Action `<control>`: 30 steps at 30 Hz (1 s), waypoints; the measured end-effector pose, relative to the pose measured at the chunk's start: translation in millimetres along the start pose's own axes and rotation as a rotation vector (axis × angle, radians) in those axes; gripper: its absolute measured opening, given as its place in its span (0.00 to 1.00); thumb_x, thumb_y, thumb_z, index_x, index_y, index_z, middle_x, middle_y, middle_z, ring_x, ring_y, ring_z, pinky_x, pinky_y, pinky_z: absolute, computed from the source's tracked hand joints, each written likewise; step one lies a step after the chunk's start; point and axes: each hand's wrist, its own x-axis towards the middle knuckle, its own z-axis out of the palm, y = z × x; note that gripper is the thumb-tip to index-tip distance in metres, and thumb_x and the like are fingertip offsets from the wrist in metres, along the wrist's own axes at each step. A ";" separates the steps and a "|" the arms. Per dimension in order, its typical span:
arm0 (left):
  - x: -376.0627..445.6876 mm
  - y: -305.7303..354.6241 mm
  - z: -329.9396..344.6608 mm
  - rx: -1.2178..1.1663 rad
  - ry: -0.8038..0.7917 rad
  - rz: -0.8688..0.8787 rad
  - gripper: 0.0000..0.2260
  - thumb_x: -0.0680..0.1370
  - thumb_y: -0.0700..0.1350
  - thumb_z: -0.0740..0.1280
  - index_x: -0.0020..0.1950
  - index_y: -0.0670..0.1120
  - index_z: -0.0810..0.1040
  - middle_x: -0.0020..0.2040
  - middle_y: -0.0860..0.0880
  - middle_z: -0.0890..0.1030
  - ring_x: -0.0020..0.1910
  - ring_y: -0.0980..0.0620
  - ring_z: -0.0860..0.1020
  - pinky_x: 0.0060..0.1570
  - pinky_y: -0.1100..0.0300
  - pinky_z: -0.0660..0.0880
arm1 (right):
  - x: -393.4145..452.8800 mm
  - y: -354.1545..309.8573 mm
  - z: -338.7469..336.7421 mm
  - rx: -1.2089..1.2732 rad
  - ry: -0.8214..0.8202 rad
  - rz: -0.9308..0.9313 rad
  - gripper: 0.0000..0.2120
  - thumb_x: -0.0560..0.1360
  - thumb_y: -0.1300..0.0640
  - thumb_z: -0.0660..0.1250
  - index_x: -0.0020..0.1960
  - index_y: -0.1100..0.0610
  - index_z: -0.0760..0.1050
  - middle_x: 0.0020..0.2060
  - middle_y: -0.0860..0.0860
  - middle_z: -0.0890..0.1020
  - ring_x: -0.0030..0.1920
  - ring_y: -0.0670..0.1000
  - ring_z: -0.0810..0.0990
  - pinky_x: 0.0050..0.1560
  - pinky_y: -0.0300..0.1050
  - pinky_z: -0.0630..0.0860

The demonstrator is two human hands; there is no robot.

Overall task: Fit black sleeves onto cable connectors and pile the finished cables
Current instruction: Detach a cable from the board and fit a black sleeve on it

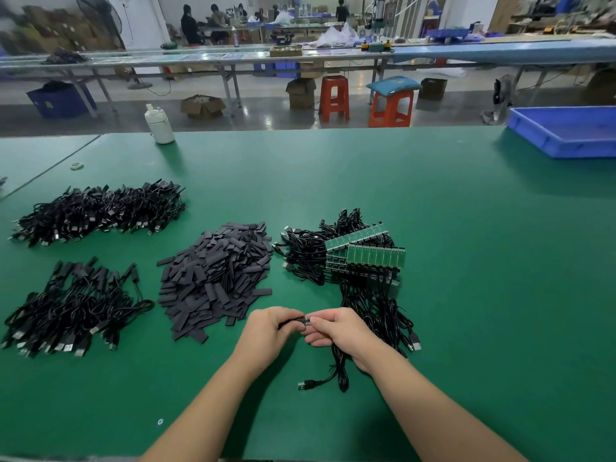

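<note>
1. Nearest the camera, a left hand [266, 328] and a right hand [336, 328] are held together just above the green mat-covered table [466, 261].
2. A short black sleeve [293, 320] is pinched by the curled left fingers; a small green connector board [307, 321] is pinched by the right fingers, and the two parts meet between the hands.
3. A black cable with a silver USB plug [313, 384] is seen lying below the wrists.
4. Bare mat is left open to the right and along the near edge.
5. A heap of flat black sleeves [216, 278] is spread ahead, with unfinished cables on green board strips [363, 255] just beside it on the right.
6. Two piles of finished black cables [76, 308] [100, 210] are placed on the left.
7. A blue plastic bin [563, 131] and a white bottle [159, 123] are set at the far edge; red stools [334, 98] and long benches are seen beyond.
</note>
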 end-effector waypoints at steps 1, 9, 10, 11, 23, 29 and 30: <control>0.3 0.4 -0.1 0.013 -0.014 -0.001 0.06 0.75 0.45 0.73 0.51 0.54 0.85 0.41 0.62 0.84 0.44 0.65 0.79 0.47 0.69 0.74 | -0.3 -0.1 -0.8 -0.013 -0.011 -0.001 0.09 0.82 0.61 0.63 0.58 0.59 0.80 0.45 0.56 0.87 0.44 0.49 0.85 0.51 0.42 0.82; 3.8 2.7 1.3 0.169 -0.048 0.101 0.07 0.76 0.45 0.71 0.53 0.52 0.84 0.45 0.55 0.84 0.44 0.58 0.80 0.49 0.60 0.76 | 0.8 1.2 -1.0 -0.106 -0.045 -0.011 0.12 0.83 0.61 0.61 0.62 0.62 0.79 0.49 0.57 0.86 0.46 0.48 0.85 0.53 0.42 0.81; 3.8 3.1 1.7 0.176 -0.033 0.114 0.07 0.76 0.44 0.71 0.53 0.51 0.84 0.45 0.55 0.84 0.44 0.57 0.80 0.49 0.61 0.76 | 0.9 1.2 -1.2 -0.113 -0.050 -0.016 0.11 0.83 0.61 0.61 0.61 0.62 0.79 0.48 0.56 0.86 0.46 0.48 0.85 0.53 0.42 0.81; 3.6 3.7 2.1 0.178 -0.016 0.125 0.06 0.76 0.44 0.71 0.52 0.51 0.84 0.45 0.55 0.84 0.44 0.57 0.80 0.49 0.61 0.76 | 1.1 1.1 -1.5 -0.113 -0.052 -0.018 0.11 0.83 0.60 0.61 0.60 0.61 0.80 0.47 0.55 0.86 0.46 0.48 0.85 0.53 0.43 0.81; -2.7 8.6 9.6 0.161 0.017 0.188 0.07 0.77 0.42 0.70 0.55 0.47 0.84 0.47 0.53 0.84 0.46 0.55 0.80 0.50 0.62 0.75 | 0.8 1.4 -3.2 -0.060 -0.071 -0.002 0.08 0.82 0.62 0.64 0.53 0.57 0.82 0.46 0.53 0.87 0.47 0.47 0.85 0.53 0.40 0.81; 2.2 13.1 9.2 0.274 -0.010 0.148 0.10 0.80 0.45 0.66 0.59 0.48 0.82 0.53 0.52 0.83 0.51 0.51 0.80 0.53 0.56 0.75 | 2.6 4.7 -7.3 -0.023 -0.062 -0.003 0.10 0.82 0.63 0.63 0.60 0.63 0.79 0.49 0.56 0.86 0.50 0.51 0.86 0.54 0.43 0.81; 3.0 13.3 8.0 0.290 -0.010 0.139 0.10 0.80 0.45 0.66 0.60 0.48 0.82 0.53 0.52 0.83 0.51 0.50 0.80 0.53 0.55 0.75 | 3.2 6.4 -6.9 -0.018 -0.039 -0.005 0.10 0.82 0.63 0.63 0.60 0.64 0.79 0.50 0.58 0.86 0.50 0.52 0.86 0.54 0.43 0.82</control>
